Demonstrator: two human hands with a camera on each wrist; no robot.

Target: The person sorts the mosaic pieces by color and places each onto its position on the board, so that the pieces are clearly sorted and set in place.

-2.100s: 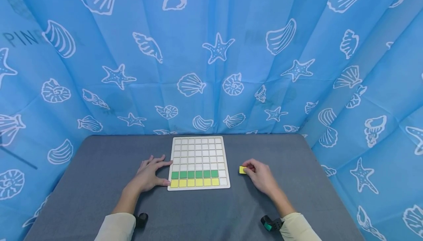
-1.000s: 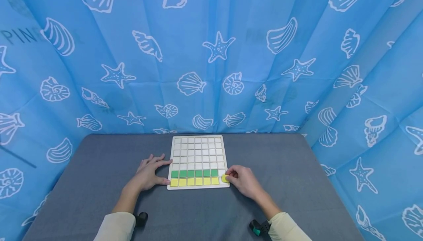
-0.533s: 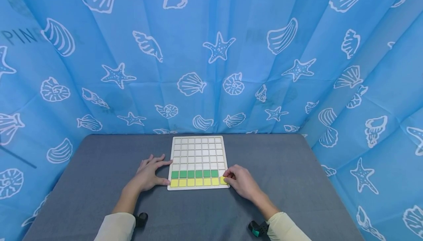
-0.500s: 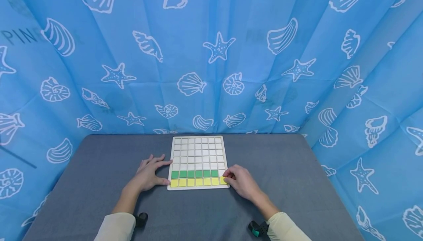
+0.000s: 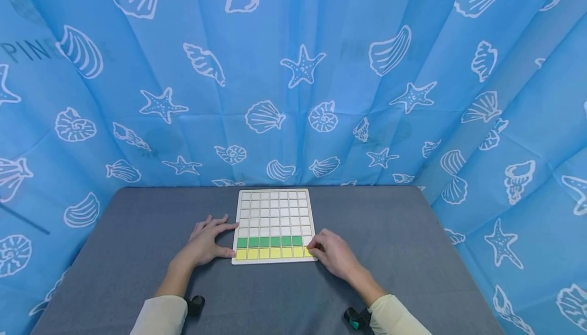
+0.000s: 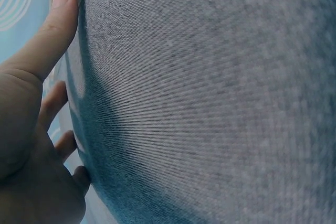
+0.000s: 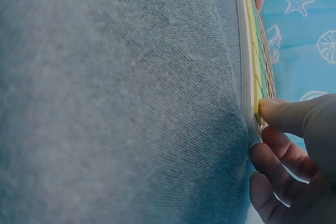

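Note:
A white grid board (image 5: 242, 197) lies on the grey cloth, its front row holding yellow square tiles (image 5: 264, 254) and the row behind it green tiles (image 5: 275, 242). My left hand (image 5: 204, 246) is spread at the board's left side, thumb and index finger touching the edge; in the left wrist view the thumb (image 6: 55, 22) reaches the rim. At the front right cell, my right hand (image 5: 337, 254) has thumb and fingers on a yellow tile (image 5: 308, 253), which sits in or on that cell. In the right wrist view the thumb (image 7: 281, 114) covers part of this tile.
Grey cloth (image 5: 257, 294) covers the table around the board. A blue curtain (image 5: 293, 136) with white shells and starfish hangs behind and at both sides. Black straps with small devices are on both wrists, the right one (image 5: 355, 318) partly green.
My right hand has carried the yellow tile leftward from beside the board to the front right cell, where it now lies flatter and in line with the row. My left hand stays put.

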